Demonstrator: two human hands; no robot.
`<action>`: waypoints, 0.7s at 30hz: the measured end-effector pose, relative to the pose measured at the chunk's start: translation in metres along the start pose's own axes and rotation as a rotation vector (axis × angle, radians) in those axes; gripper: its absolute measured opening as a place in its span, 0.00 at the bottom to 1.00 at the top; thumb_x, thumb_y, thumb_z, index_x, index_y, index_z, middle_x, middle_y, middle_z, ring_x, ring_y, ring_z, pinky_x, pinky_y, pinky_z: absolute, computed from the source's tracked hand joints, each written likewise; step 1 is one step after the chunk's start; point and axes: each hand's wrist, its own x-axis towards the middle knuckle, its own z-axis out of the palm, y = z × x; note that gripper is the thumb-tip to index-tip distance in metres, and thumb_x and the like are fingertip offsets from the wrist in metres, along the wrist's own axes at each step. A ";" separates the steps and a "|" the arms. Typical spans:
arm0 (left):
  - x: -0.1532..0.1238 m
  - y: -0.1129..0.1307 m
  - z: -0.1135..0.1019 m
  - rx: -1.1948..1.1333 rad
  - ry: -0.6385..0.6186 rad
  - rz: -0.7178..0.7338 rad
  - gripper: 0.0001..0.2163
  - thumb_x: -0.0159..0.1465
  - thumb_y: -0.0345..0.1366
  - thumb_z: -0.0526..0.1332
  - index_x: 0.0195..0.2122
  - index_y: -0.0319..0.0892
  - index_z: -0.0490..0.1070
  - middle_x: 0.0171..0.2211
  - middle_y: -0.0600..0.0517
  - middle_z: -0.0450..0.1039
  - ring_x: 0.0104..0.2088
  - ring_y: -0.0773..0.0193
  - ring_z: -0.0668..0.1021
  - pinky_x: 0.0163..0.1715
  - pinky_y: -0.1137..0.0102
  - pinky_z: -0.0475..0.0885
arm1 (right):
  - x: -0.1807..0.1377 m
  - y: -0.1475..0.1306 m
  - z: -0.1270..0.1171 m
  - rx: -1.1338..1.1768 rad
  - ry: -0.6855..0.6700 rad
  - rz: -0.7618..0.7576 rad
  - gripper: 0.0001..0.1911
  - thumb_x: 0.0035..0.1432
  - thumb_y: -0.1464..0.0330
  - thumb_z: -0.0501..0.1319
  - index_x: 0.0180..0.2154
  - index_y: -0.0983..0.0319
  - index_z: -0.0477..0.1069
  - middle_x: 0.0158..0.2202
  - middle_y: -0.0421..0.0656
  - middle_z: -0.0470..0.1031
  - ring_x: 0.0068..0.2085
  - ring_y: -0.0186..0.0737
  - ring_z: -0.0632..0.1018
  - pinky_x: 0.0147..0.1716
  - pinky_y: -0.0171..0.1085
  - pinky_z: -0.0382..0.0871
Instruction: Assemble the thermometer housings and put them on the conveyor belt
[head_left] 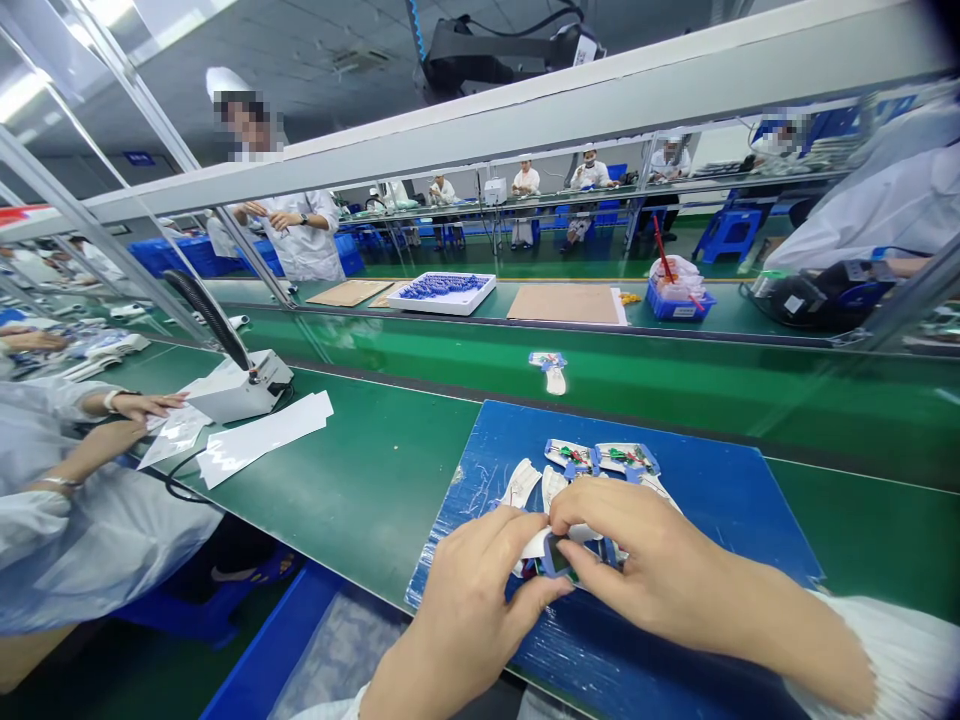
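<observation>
My left hand (484,585) and my right hand (652,560) meet over a blue work board (720,510). Between their fingertips is a small white-and-blue device housing (556,556) with a dark, screen-like face. Fingers cover much of it, and its lower part is hidden. Both hands are closed, thumbs and forefingers pinching the housing from either side. Just beyond them on the board lie several open white housing halves, one with green and red wires (626,458) inside. A curved white handle piece (520,483) is left of these.
A green conveyor belt (405,355) runs behind the board, carrying another housing (555,380). Beyond stand a white tray (472,302) of blue parts, cardboard (562,303) and a blue basket (679,308). At left, a co-worker's hands (142,405) are near a white machine (247,390).
</observation>
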 end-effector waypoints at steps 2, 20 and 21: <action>0.000 0.000 0.000 0.007 -0.008 0.000 0.13 0.71 0.43 0.63 0.53 0.45 0.71 0.40 0.49 0.81 0.36 0.57 0.82 0.33 0.64 0.76 | 0.001 0.003 0.001 -0.037 0.008 -0.038 0.07 0.69 0.75 0.55 0.42 0.60 0.70 0.36 0.41 0.76 0.36 0.39 0.74 0.36 0.41 0.64; 0.001 0.003 0.000 0.028 -0.046 -0.031 0.12 0.72 0.45 0.62 0.51 0.46 0.72 0.38 0.51 0.81 0.35 0.56 0.81 0.32 0.64 0.75 | 0.008 0.005 0.003 -0.215 0.038 -0.156 0.09 0.66 0.78 0.54 0.34 0.62 0.68 0.32 0.43 0.72 0.35 0.40 0.71 0.35 0.41 0.62; 0.001 0.003 0.000 0.022 -0.047 -0.035 0.12 0.72 0.46 0.61 0.51 0.46 0.72 0.38 0.51 0.81 0.35 0.56 0.81 0.33 0.64 0.74 | 0.009 0.005 0.003 -0.243 0.053 -0.179 0.10 0.66 0.79 0.54 0.34 0.62 0.67 0.32 0.43 0.71 0.35 0.40 0.70 0.35 0.41 0.61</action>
